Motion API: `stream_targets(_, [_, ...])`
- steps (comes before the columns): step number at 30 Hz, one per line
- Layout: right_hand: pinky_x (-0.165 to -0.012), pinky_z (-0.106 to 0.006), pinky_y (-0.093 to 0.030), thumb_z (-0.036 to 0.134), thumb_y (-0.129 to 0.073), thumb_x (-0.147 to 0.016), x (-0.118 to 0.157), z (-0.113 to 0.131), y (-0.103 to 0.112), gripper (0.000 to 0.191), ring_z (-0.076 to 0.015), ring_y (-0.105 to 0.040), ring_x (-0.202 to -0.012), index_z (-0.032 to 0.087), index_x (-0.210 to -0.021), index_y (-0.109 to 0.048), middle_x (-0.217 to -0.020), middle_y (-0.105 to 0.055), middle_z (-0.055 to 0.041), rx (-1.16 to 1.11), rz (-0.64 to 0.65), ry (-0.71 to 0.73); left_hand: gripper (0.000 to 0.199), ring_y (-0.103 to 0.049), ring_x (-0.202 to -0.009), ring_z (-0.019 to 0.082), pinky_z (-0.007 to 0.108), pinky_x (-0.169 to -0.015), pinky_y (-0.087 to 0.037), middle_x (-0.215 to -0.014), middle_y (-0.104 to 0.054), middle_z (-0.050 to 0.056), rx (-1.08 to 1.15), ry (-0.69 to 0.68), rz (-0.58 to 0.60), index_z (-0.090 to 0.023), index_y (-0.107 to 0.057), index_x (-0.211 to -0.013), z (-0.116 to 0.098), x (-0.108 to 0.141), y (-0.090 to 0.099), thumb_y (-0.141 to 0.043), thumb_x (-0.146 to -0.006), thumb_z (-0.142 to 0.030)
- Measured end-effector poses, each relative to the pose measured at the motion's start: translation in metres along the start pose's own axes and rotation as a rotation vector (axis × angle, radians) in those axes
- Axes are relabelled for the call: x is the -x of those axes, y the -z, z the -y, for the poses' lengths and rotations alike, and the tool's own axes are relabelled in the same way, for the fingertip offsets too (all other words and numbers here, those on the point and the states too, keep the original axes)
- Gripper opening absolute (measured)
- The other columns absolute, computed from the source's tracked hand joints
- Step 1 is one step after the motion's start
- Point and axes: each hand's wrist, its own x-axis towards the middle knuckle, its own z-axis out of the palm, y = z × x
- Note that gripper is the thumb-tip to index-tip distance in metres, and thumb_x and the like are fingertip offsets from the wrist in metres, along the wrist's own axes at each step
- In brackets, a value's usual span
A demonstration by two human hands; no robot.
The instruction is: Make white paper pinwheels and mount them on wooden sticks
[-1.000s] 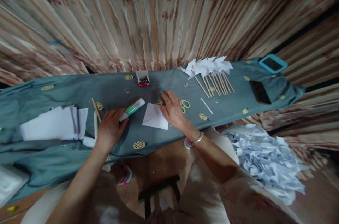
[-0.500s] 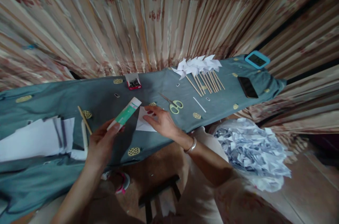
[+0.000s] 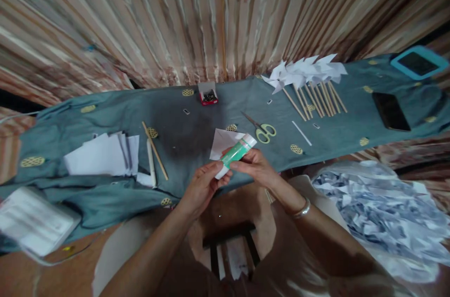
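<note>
At the bottom of the frame, between my knees, stands a dark frame (image 3: pixel 228 237) on the brown floor. A bulging clear bag of white paper pieces (image 3: pixel 383 217) fills the lower right; a white box-like thing (image 3: pixel 38 219) sits at the lower left.

Just below the centre my two hands are together on one thing, a green-and-white tube (image 3: pixel 237 152), tilted up toward the right. My left hand (image 3: pixel 202 188) grips its lower end. My right hand (image 3: pixel 259 168), with a silver bracelet (image 3: pixel 303 208) on that wrist, has its thumb and fingers closed on the tube's side. The tube is in front of a white paper sheet (image 3: pixel 221 141), partly covering it from my view; I cannot tell whether my fingers touch the sheet.

Left of centre, a wooden stick (image 3: pixel 155 151) lies beside a white rod (image 3: pixel 151 163), with a stack of white paper (image 3: pixel 101 155) further left. Open scissors (image 3: pixel 259 126) with pale green handles lie just right of the sheet, and a thin white strip (image 3: pixel 301 133) beyond them.

Farther up, a black phone (image 3: pixel 391 112) lies at the right, and a small red box (image 3: pixel 208 96) of dark bits stands open near centre. White pinwheels (image 3: pixel 309 73) on sticks lie in a row at upper right, with a blue-framed device (image 3: pixel 420 62) near the right edge. Behind everything hangs a striped curtain (image 3: pixel 197 20).
</note>
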Motion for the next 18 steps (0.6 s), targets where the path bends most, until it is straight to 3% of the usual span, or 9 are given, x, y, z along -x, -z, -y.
stream_targets(9, [-0.074, -0.030, -0.054, 0.044, -0.087, -0.062, -0.0028, -0.0001, 0.0057, 0.029, -0.0135, -0.065, -0.069, 0.022, -0.077, -0.076, -0.076, -0.075, 0.0008, 0.047, -0.108, 0.024, 0.043, -0.057, -0.056, 0.009, 0.021, -0.058, -0.046, -0.064, -0.067, 0.004, 0.018, 0.045, 0.016, -0.009, -0.072, -0.069, 0.0004, -0.0025, -0.0066, -0.086, -0.058, -0.048])
stream_targets(18, [-0.063, -0.025, -0.052, 0.050, -0.088, -0.058, -0.0064, 0.0082, 0.0077, 0.034, -0.0114, -0.061, -0.060, 0.023, -0.073, -0.074, -0.070, -0.073, 0.0016, -0.027, -0.240, -0.008, 0.042, -0.053, -0.055, 0.009, 0.024, -0.056, -0.043, -0.067, -0.067, 0.004, -0.038, -0.018, -0.002, -0.011, -0.071, -0.073, -0.0064, -0.0059, -0.0055, -0.086, -0.058, -0.048])
